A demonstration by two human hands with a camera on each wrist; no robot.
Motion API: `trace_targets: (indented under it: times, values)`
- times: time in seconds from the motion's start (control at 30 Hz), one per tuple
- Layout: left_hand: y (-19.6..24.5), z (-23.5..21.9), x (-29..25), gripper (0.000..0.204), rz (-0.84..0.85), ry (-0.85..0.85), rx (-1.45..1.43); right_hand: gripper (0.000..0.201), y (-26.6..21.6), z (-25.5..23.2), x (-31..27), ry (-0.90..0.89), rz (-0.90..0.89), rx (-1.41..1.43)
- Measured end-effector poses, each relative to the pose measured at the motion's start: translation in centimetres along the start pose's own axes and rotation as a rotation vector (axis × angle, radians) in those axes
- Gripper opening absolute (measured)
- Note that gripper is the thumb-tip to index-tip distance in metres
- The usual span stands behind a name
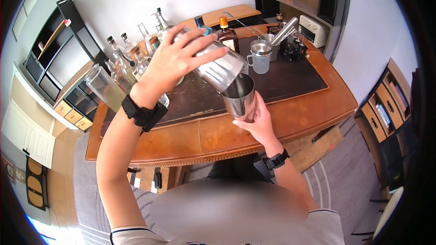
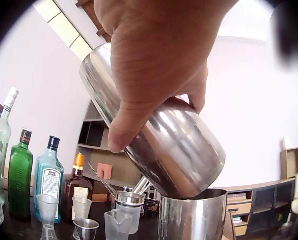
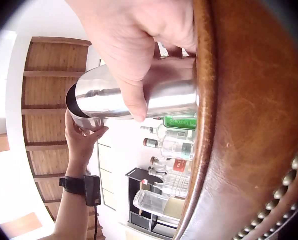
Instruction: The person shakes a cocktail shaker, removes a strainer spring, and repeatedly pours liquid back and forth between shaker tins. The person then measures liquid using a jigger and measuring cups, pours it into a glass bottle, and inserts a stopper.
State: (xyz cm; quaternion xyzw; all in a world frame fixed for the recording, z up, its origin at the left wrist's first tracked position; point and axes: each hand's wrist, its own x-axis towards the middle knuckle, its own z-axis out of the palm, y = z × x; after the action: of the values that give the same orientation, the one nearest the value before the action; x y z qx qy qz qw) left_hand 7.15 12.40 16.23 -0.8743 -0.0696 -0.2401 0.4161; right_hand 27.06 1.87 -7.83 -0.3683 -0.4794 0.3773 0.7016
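My left hand (image 1: 179, 59) grips a large steel shaker tin (image 1: 220, 70) from above, thumb on one side and fingers on the other. That tin is tipped steeply, its mouth down at the rim of a second steel tin (image 1: 240, 102). Around the lower tin, close to its base, my right hand (image 1: 260, 124) curls and keeps it upright near the desk's front edge. In the left wrist view the tipped tin (image 2: 184, 145) overlaps the rim of the lower tin (image 2: 191, 217). Whatever is inside the upper tin is hidden.
Several bottles (image 1: 120, 75) crowd the desk's left side, with a tall clear glass (image 1: 102, 84) beside them. Behind the tins stand a frosted measuring cup (image 1: 260, 62) with a strainer (image 1: 261, 47), and bar tools (image 1: 285, 31). A small metal jigger (image 2: 86, 229) shows in the left wrist view.
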Motion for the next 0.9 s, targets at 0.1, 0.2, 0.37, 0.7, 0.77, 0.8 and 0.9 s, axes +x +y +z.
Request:
trace_targets:
  times: [0.1, 0.2, 0.37, 0.7, 0.77, 0.8, 0.9]
  values:
    - [-0.7, -0.6, 0.2, 0.076, -0.031, -0.002, 0.035, 0.105, 0.0, 0.1, 0.0, 0.004, 0.006, 0.031]
    - [-0.3, -1.0, 0.8, 0.078, -0.086, -0.013, -0.075, 0.105, -0.3, 0.2, -0.1, 0.014, 0.006, 0.034]
    - [0.9, -0.5, 1.6, 0.076, 0.0, 0.032, -0.098, 0.105, -0.2, 0.2, -0.1, 0.014, -0.019, 0.014]
    - [-0.7, -0.7, 0.6, 0.068, 0.063, 0.015, 0.089, 0.105, -0.8, 0.5, -0.2, 0.008, -0.025, 0.034]
    - [-0.6, -0.9, 0.9, 0.067, 0.051, 0.027, 0.091, 0.105, -0.8, 0.5, -0.2, 0.013, -0.03, 0.054]
    - [-0.4, -0.9, 1.1, 0.067, 0.054, 0.029, 0.091, 0.105, -0.7, 0.5, -0.2, 0.012, -0.028, 0.055]
    - [0.4, -0.8, 1.6, 0.068, 0.082, 0.04, 0.035, 0.104, -0.7, 0.4, -0.2, 0.011, -0.034, 0.039]
